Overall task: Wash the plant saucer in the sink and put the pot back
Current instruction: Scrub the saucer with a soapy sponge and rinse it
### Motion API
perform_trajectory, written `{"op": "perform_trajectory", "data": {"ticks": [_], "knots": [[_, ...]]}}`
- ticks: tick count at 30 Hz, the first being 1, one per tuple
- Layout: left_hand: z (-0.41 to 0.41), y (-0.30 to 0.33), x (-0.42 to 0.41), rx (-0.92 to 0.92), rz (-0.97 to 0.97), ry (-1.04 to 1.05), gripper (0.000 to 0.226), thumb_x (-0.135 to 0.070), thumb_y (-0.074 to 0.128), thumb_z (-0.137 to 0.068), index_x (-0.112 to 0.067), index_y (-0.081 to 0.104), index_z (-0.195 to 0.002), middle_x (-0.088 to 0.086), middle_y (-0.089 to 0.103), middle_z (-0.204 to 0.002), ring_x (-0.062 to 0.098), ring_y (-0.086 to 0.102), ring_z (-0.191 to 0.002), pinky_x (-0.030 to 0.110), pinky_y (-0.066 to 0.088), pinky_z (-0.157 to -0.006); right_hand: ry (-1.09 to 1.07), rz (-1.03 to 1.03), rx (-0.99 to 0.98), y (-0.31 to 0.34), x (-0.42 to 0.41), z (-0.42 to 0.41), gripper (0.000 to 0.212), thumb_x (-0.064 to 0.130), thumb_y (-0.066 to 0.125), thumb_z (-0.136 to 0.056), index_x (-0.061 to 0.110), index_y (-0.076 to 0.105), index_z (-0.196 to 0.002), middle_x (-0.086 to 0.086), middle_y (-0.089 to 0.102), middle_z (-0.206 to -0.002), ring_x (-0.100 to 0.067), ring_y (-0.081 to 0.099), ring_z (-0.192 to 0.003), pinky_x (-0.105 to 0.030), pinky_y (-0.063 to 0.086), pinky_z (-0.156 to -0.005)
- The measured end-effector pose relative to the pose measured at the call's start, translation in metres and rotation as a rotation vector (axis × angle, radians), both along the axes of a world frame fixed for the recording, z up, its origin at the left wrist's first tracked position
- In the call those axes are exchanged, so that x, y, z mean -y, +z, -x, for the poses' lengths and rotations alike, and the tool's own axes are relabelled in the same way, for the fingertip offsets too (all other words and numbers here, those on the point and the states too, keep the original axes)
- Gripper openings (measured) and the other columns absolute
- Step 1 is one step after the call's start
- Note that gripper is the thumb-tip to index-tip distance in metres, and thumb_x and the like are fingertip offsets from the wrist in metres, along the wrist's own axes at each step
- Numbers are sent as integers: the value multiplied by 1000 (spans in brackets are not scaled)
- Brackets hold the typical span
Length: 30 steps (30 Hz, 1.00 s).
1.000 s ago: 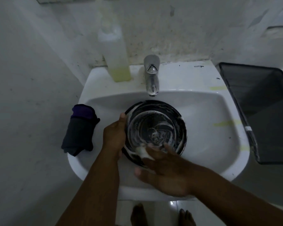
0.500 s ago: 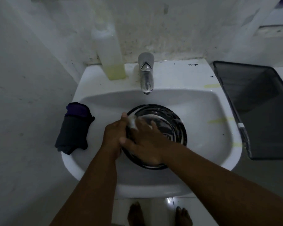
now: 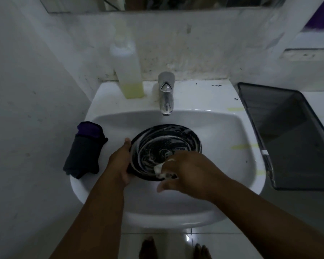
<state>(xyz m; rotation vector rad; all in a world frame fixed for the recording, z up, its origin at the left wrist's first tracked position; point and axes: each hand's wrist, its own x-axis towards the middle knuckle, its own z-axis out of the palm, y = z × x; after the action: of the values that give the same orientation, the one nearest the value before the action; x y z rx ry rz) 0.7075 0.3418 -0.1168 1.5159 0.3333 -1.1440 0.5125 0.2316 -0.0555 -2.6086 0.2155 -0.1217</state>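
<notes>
A black round plant saucer (image 3: 157,144), streaked with white suds, is tilted inside the white sink (image 3: 232,139) below the tap (image 3: 166,98). My left hand (image 3: 120,163) grips the saucer's left rim, thumb on top. My right hand (image 3: 187,171) holds a small white soapy sponge (image 3: 160,170) against the saucer's near inner edge. No plant pot is in view.
A tall soap bottle (image 3: 129,71) with yellowish liquid stands on the sink ledge left of the tap. A dark folded cloth (image 3: 85,150) hangs over the sink's left rim. A dark rectangular bin (image 3: 292,135) stands to the right. Bare feet show below on the tiled floor.
My right hand has swept the sponge from the saucer's upper left rim down to its near edge. The left hand keeps its grip on the rim.
</notes>
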Motion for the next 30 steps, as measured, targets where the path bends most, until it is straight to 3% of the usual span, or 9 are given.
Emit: {"op": "perform_trajectory", "data": {"ticks": [4,7,9,13,15,20,23,26,30], "knots": [[10,13,1,120,121,29,58,-66,49,-97,-18,69,-124,11,75,-117,32,71,-107,51,59,-92,-207,-259,75,6,8,-9,27,49,79,-85,25,76,-96,16,69,-91,4,56,-80,-5,37,-67],[25,24,5,557,111,28,47,-65,36,-101,-33,67,-117,0,67,-118,19,64,-112,40,51,-103,-329,-403,112,9,9,-17,23,50,74,-88,29,69,-78,14,62,-73,-5,61,-72,-21,44,-63],[31,24,3,937,121,-75,53,-67,31,-97,-31,69,-103,-4,66,-112,11,61,-113,25,44,-100,-409,-473,152,10,8,-20,28,47,75,-88,32,61,-69,12,61,-68,-6,59,-68,-17,38,-58],[41,25,11,1321,150,-158,21,-50,42,-102,-38,57,-109,-7,57,-120,22,54,-124,37,39,-108,-470,-573,216,10,5,-26,28,47,76,-87,22,68,-78,7,67,-72,-9,63,-68,-20,45,-59],[42,24,13,1434,180,-208,22,-38,47,-103,-24,61,-112,-3,57,-120,25,54,-120,37,41,-105,-484,-575,238,8,5,-28,30,50,74,-87,21,68,-79,8,67,-73,-9,63,-69,-22,46,-61],[36,30,14,1478,88,-359,43,-54,40,-103,-17,60,-96,5,55,-98,17,47,-93,21,36,-79,-476,-558,339,9,11,-29,25,48,75,-87,23,70,-84,15,67,-83,-8,67,-81,-23,50,-71],[30,39,19,1479,76,-474,52,-64,28,-103,-22,53,-85,-3,53,-84,19,48,-80,34,37,-71,-492,-543,389,14,17,-28,20,41,77,-89,27,67,-100,23,68,-95,-1,67,-91,-16,48,-76],[28,51,25,1395,92,-518,48,-65,34,-100,-25,56,-86,-9,58,-81,16,56,-78,42,46,-71,-528,-507,371,17,22,-28,37,40,76,-90,34,58,-121,27,65,-100,7,65,-96,-8,48,-78],[33,59,28,1302,123,-472,28,-57,39,-100,-39,59,-106,-15,66,-100,5,63,-94,42,52,-87,-510,-471,410,19,26,-33,22,31,76,-92,36,64,-110,30,65,-96,7,65,-95,-8,47,-83]]}}
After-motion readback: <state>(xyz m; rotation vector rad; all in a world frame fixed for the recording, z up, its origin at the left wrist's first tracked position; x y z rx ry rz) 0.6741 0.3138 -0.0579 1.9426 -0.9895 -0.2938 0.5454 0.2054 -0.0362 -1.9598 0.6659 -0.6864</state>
